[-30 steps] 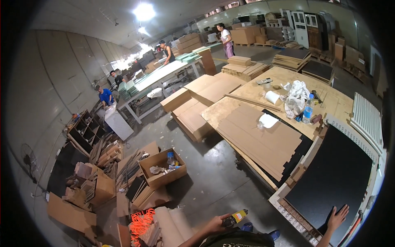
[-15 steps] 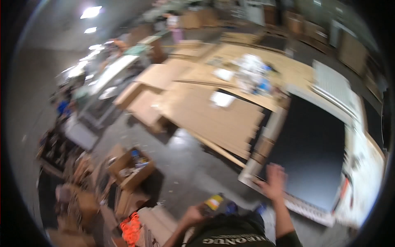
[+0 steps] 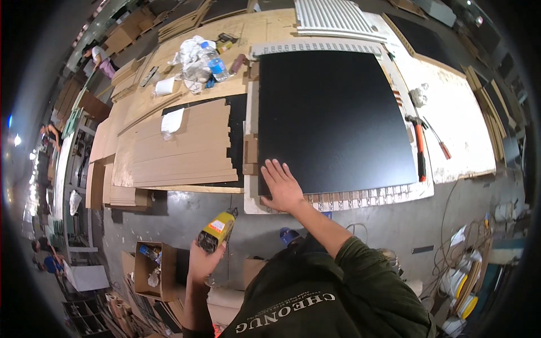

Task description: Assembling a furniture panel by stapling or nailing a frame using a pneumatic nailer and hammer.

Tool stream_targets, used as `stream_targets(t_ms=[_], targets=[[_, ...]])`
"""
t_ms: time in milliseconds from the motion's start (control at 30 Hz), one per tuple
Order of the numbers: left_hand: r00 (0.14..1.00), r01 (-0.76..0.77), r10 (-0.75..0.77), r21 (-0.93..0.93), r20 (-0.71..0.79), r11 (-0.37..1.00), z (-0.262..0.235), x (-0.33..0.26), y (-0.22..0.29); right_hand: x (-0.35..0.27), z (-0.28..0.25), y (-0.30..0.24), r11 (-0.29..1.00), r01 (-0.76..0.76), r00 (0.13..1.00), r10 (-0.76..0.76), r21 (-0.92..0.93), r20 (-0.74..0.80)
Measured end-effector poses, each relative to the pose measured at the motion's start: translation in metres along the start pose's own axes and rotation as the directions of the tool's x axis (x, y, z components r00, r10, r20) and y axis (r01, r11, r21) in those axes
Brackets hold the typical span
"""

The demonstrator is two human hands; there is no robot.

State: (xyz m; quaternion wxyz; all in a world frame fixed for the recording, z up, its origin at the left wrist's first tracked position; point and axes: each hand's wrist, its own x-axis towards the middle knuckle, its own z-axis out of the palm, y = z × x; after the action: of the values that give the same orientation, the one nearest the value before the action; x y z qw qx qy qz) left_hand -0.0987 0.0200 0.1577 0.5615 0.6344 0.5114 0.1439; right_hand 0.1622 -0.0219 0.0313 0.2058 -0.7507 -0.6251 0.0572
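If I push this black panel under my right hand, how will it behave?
The black panel is probably stiff: its broad face shows no sag. Its faint sheen suggests a smooth, perhaps slippery surface under the right hand. Lying flat, it seems unlikely to roll.

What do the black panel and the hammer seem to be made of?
Black panel: perhaps coated board, given its flat, smooth, softly shiny face; core unclear.
Hammer: probably metal head, dark and curved; handle maybe rubber or plastic, given its orange colouring; finish unclear.
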Motion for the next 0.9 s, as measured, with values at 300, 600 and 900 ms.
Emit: stream_targets(t_ms=[300,600,900], targets=[[0.984,-0.080,0.037,0.249,0.172,0.965,0.005,0.035,0.013,-0.002,0.005,-0.014,0.997,-0.042,0.999,0.043,-0.063,0.014],[0.967,-0.119,0.025,0.364,0.254,0.924,0.016,0.064,0.034,-0.009,-0.004,0.016,0.997,0.050,0.999,-0.049,0.053,-0.012],[0.953,-0.032,-0.081,0.363,0.292,0.931,0.033,0.092,0.039,-0.099,-0.085,0.140,0.860,-0.480,0.862,0.427,-0.173,-0.273]])
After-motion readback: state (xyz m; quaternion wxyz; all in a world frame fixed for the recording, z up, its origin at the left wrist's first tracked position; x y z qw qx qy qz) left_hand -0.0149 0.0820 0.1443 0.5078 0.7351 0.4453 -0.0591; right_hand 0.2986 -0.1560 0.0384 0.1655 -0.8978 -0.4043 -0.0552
